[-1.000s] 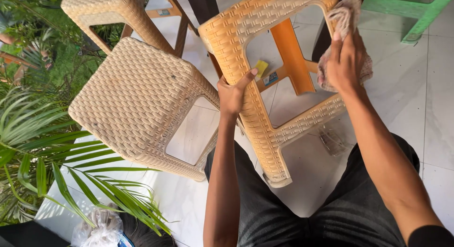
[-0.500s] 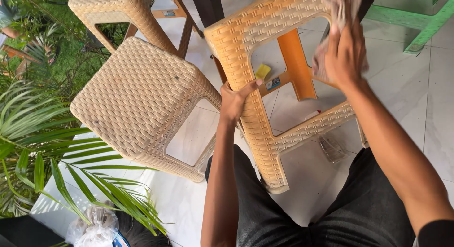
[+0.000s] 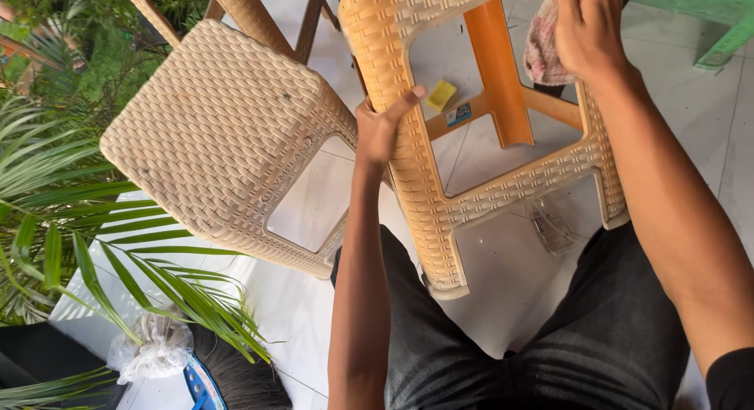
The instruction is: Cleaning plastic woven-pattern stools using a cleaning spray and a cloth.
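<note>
Head view, looking down over your lap. Your left hand [image 3: 385, 127] is closed around one leg of the orange woven-pattern stool [image 3: 424, 190], thumb lying across the leg's outer face, fingers wrapped behind it. The stool is tipped on its side above your knees, its open underside toward you, with the smooth orange inner brace [image 3: 499, 72] and a small yellow sticker [image 3: 441, 95] showing through the frame. Your right hand [image 3: 589, 29] presses a pinkish cloth [image 3: 542, 49] against the stool's upper right part; the fingers curl over the cloth, gripping it. Just beside the held stool, to your left, a beige woven stool [image 3: 212, 127] stands on the white tiled floor [image 3: 503, 276], its near corner close to your left hand. Palm fronds [image 3: 86, 237] fill the left edge, and a knotted clear plastic bag [image 3: 153, 351] lies below them.
</note>
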